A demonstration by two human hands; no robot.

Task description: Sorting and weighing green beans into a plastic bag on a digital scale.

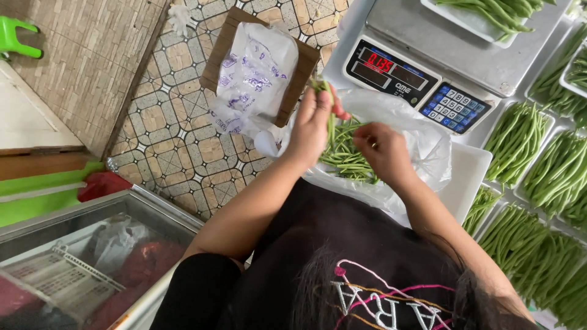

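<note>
My left hand (310, 125) is raised over a clear plastic bag (422, 146) and grips a few long green beans (331, 104) that stick up past its fingers. My right hand (380, 150) is just to the right, its fingers pinched on beans from the pile of green beans (342, 157) inside the bag. The bag lies open on a white tray (468, 177) in front of me. Behind it stands a grey electronic scale (428, 64) with a lit red display and a white tray of beans (489, 15) on its platform.
Several white trays of green beans (544, 183) fill the right side. A cardboard box with printed plastic bags (257, 67) sits on the patterned tile floor. A glass-topped chest freezer (92, 256) is at lower left, and a green stool (15, 33) at upper left.
</note>
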